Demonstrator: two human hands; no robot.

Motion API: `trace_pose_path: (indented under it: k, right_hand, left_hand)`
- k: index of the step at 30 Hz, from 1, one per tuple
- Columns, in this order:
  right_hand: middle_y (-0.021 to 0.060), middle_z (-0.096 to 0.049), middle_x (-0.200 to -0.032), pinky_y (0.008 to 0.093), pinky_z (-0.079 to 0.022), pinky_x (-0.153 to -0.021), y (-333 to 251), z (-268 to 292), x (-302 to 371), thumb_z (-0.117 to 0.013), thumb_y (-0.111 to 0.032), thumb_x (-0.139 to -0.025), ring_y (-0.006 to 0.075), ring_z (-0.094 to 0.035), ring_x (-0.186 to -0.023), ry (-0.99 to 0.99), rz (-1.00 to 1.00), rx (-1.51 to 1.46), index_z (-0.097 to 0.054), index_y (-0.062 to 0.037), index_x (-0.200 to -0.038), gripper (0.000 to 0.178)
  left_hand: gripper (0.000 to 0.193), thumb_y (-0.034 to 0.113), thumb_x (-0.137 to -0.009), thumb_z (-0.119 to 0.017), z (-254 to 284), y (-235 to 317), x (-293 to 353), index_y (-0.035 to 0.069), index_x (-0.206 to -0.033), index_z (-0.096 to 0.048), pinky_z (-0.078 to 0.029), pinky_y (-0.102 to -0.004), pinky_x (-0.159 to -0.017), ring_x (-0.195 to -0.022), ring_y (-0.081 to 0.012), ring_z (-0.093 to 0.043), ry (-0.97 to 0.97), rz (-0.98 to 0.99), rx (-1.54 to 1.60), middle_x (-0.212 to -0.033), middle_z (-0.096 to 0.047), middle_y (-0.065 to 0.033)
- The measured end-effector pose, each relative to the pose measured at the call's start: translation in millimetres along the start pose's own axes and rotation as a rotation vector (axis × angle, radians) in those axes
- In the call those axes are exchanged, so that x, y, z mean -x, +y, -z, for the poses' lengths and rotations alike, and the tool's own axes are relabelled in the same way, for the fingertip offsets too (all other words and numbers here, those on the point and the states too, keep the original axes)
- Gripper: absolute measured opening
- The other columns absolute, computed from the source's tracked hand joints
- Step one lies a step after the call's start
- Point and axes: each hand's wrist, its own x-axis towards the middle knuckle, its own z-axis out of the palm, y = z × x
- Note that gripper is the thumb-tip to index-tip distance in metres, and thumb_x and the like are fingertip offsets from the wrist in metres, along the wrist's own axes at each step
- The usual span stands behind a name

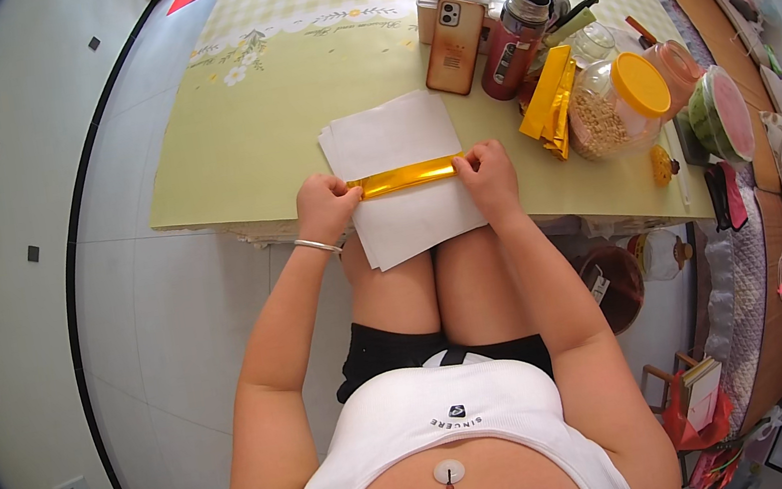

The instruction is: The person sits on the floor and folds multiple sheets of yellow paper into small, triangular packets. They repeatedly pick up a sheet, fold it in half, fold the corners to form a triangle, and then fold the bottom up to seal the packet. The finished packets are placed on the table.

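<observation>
A shiny gold foil strip [406,177] is stretched level between my two hands, over white paper sheets [390,133]. My left hand [326,204] pinches its left end between thumb and fingers. At the right end, my right hand [489,177] grips it the same way. The paper is a loose stack that overhangs the table's near edge above my thighs. More gold foil pieces [550,104] lie in a pile to the right, beside a clear jar [605,116] with a yellow lid.
On the green table [235,146], a phone [455,46] leans upright near a red thermos [509,55]. A pink container [675,65], half a watermelon [719,116] and a small yellow object [664,165] stand at the right. Below the edge sits a dark red bin [612,287].
</observation>
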Motion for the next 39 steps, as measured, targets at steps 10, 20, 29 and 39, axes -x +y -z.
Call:
trace_pose_path:
  k: [10,20,29,39]
  right_hand:
    - [0.0150,-0.061,-0.098,0.0426,-0.051,-0.078,-8,-2,0,-0.074,-0.018,-0.085,0.0322,-0.062,-0.087,-0.006,0.045,0.151,-0.066,-0.0028,-0.092,0.019]
    - [0.0194,-0.037,-0.159,0.0436,-0.020,-0.124,-32,-31,48,-0.061,-0.039,-0.095,0.0309,-0.030,-0.151,-0.310,0.639,0.381,-0.037,0.0028,-0.152,0.075]
    - [0.0191,-0.058,-0.139,0.0455,-0.042,-0.111,5,26,4,-0.056,-0.014,-0.094,0.0320,-0.054,-0.131,-0.336,0.695,0.567,-0.058,0.0049,-0.132,0.042]
    - [0.0163,-0.072,-0.102,0.0563,-0.039,-0.111,-36,19,-22,-0.060,-0.012,-0.083,0.0306,-0.067,-0.103,-0.420,0.783,0.837,-0.072,-0.0007,-0.096,0.021]
  left_hand:
    - [0.026,0.014,-0.079,-0.078,3,24,16,0.006,-0.102,-0.071,-0.050,-0.0399,-0.089,-0.105,-0.0269,-0.062,0.160,-0.370,-0.257,-0.113,-0.067,-0.0090]
    - [0.051,0.014,-0.093,-0.055,2,18,5,0.017,-0.144,-0.053,-0.020,-0.0510,-0.123,-0.149,-0.0224,-0.035,-0.221,-0.912,-0.700,-0.155,-0.048,-0.0035]
    - [0.052,0.001,-0.082,-0.058,37,-12,36,0.001,-0.135,-0.056,-0.029,-0.0499,-0.119,-0.145,-0.0305,-0.040,-0.197,-0.710,-0.631,-0.146,-0.053,-0.0138]
    - [0.007,0.011,-0.077,-0.065,-43,78,11,0.006,-0.072,-0.063,-0.053,-0.0419,-0.075,-0.084,-0.0278,-0.066,-0.049,-0.705,-0.598,-0.079,-0.059,-0.0094]
